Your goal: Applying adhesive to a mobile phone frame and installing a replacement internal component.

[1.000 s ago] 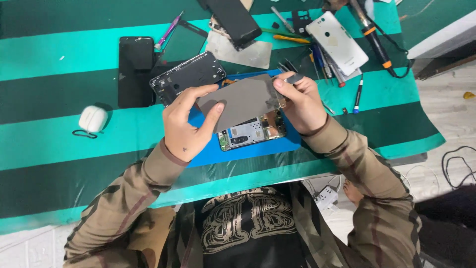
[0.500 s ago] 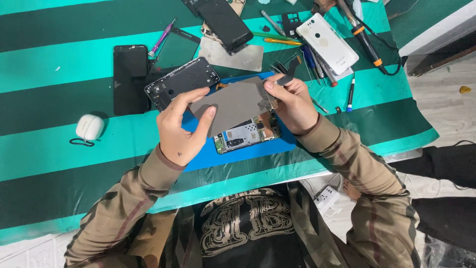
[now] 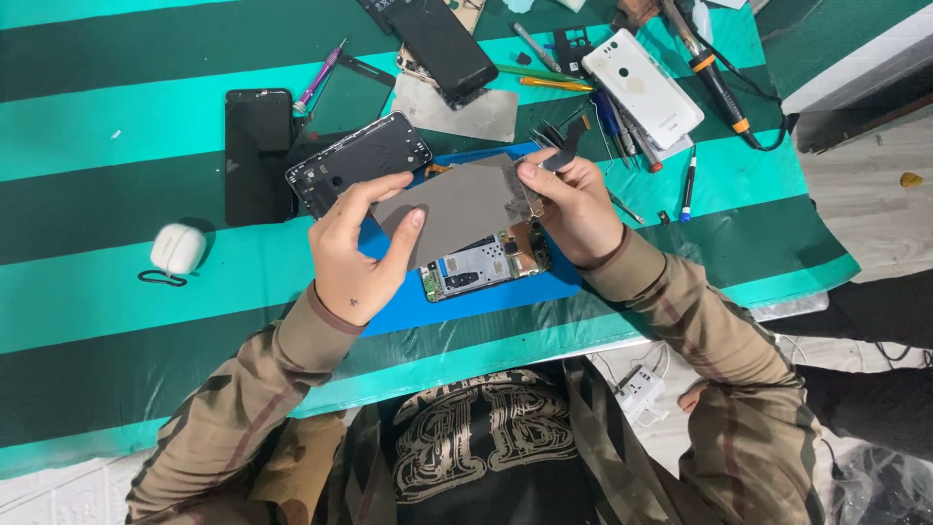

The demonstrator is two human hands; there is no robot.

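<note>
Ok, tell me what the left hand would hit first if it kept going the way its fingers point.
Probably the black phone back cover just beyond the left hand; its fingers point up-right past the grey panel they hold, though depth is unclear.

Phone repair bench — opened phones (image 3: 358, 160), screwdrivers (image 3: 717, 80) scattered.

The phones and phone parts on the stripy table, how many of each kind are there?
Black phones lying whole: 2, one at the left, one at the top
White phones: 1
Black phone backs: 1
Opened phones with the insides showing: 1
Grey plates held in both hands: 1
Total: 6
</note>
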